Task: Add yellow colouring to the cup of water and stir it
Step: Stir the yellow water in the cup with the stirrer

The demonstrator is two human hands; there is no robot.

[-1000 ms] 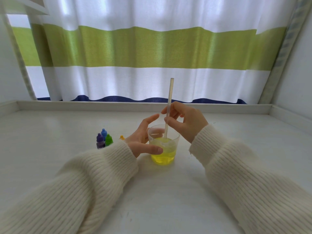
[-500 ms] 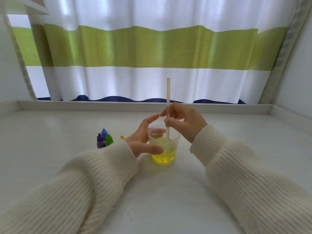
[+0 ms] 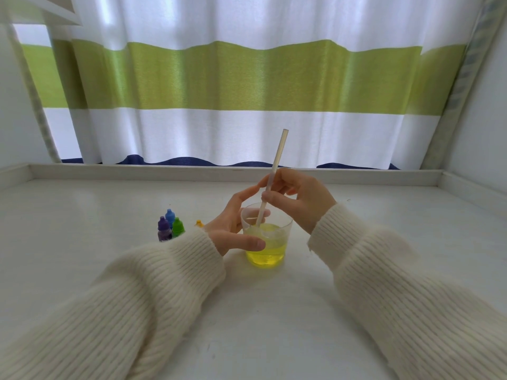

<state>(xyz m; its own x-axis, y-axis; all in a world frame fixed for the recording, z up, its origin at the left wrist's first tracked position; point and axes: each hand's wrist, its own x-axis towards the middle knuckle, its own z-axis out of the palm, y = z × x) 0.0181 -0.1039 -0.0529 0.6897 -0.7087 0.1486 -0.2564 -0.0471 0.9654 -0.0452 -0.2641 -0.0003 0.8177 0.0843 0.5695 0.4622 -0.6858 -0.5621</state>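
A clear plastic cup (image 3: pixel 270 250) stands on the white table, about half full of yellow water. My left hand (image 3: pixel 233 230) wraps its left side, thumb across the front wall and fingers behind. My right hand (image 3: pixel 297 198) pinches a pale straw (image 3: pixel 278 152) above the rim. The straw leans with its top to the right and its lower end dips into the water at the cup's left side. The yellow colouring bottle (image 3: pixel 199 223) shows only its cap, just behind my left wrist.
Three small dropper bottles stand left of my left hand: purple (image 3: pixel 163 229), blue (image 3: pixel 169 215) and green (image 3: pixel 177 227). A raised white ledge (image 3: pixel 164 171) runs along the table's back under a striped curtain. Low ledges bound the left and right sides.
The straw has tilted from upright so its top leans right, and its lower end has swept to the left inside the cup. My left hand has stayed on the cup.
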